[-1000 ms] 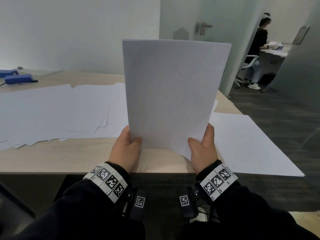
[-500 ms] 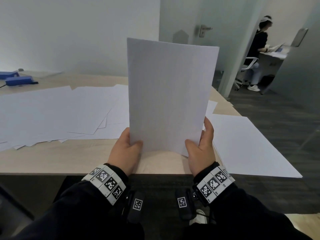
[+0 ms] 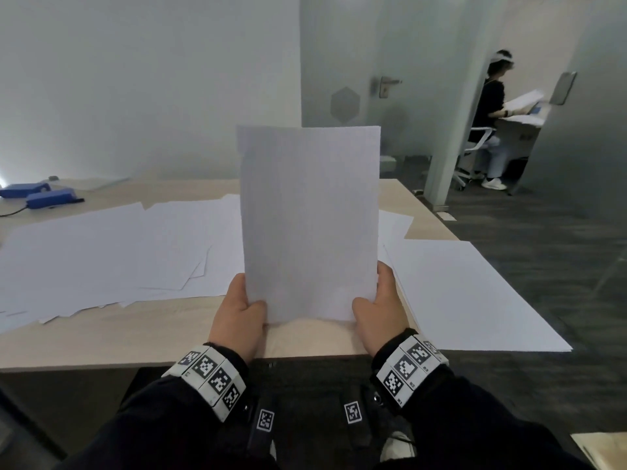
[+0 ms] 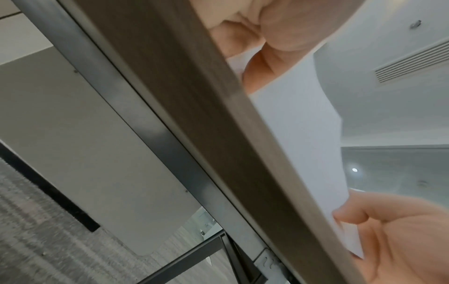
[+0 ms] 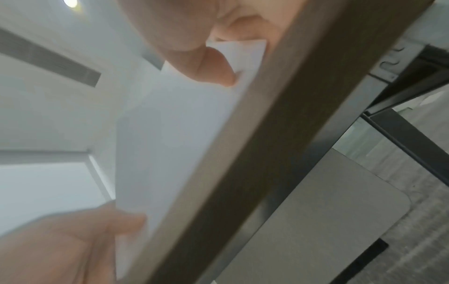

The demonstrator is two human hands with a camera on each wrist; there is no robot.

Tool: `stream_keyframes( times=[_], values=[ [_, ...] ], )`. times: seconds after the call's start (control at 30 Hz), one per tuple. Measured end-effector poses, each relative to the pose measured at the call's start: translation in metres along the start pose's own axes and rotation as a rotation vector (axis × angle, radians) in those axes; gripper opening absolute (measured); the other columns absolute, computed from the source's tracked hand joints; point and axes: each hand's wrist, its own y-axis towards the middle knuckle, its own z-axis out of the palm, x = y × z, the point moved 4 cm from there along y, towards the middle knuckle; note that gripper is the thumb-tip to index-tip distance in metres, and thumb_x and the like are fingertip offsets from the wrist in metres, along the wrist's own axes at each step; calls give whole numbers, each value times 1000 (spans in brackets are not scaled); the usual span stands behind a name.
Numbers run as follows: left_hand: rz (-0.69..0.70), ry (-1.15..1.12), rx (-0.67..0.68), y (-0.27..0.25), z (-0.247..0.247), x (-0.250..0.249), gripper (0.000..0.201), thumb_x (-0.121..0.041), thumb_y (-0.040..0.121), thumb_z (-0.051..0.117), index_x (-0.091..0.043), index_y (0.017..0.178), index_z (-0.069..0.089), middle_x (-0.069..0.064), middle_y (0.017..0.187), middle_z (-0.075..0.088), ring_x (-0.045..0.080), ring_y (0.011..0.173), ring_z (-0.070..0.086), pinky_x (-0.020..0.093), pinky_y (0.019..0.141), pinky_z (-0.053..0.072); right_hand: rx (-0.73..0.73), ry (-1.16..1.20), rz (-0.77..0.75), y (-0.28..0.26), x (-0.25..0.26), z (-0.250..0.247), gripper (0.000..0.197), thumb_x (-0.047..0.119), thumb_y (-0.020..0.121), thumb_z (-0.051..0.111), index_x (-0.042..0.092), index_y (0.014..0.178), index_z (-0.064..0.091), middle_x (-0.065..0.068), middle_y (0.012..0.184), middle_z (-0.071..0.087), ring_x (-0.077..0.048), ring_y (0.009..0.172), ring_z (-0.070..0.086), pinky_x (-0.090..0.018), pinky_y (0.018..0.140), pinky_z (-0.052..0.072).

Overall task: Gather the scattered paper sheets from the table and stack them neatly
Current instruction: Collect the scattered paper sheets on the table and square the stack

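Observation:
I hold a stack of white sheets (image 3: pixel 310 222) upright, its bottom edge on or just above the wooden table (image 3: pixel 101 337) near the front edge. My left hand (image 3: pixel 239 308) grips its lower left side, thumb on the front; my right hand (image 3: pixel 380 305) grips the lower right side the same way. In the left wrist view the sheets (image 4: pixel 308 138) rise past the table edge (image 4: pixel 218 115); in the right wrist view my thumb presses the sheets (image 5: pixel 175 134). Several loose sheets (image 3: pixel 101 252) lie spread out on the left. A larger white sheet (image 3: pixel 471 300) lies flat on the right.
Two blue devices (image 3: pixel 51 198) with a cable sit at the far left of the table. The table's right edge drops to grey carpet (image 3: pixel 559 266). A glass door (image 3: pixel 356 79) stands behind, and a person (image 3: pixel 492 106) sits at another desk beyond it.
The held stack has come lower and squared up between my hands, its top edge narrower and straighter than before. Both hands keep their grip at the bottom corners.

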Motion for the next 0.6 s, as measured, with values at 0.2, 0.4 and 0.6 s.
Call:
stream_keyframes(
  times=[0.2,0.4,0.6],
  values=[
    [23,-79,146,-26,45,-23,48,3,88,46,-38,112,51,-15,83,72,13,53,58,29,48,48,-132,58,13,-6,-8,-69,58,0,87,48,40,129,49,8,108,71,-2,76,65,-21,66,53],
    [105,2,308,-24,118,-51,54,-7,88,58,-42,129,50,-16,109,70,5,93,69,33,87,57,-280,-93,26,-8,-27,-155,55,11,90,51,44,134,52,10,117,70,-13,104,66,-29,85,53],
    [190,186,446,-21,194,-73,61,-18,85,64,-37,140,44,-9,106,65,12,89,67,32,85,55,-390,-218,93,6,-52,-220,52,11,83,47,38,125,64,21,106,70,-10,97,66,-31,81,54]
  ],
)
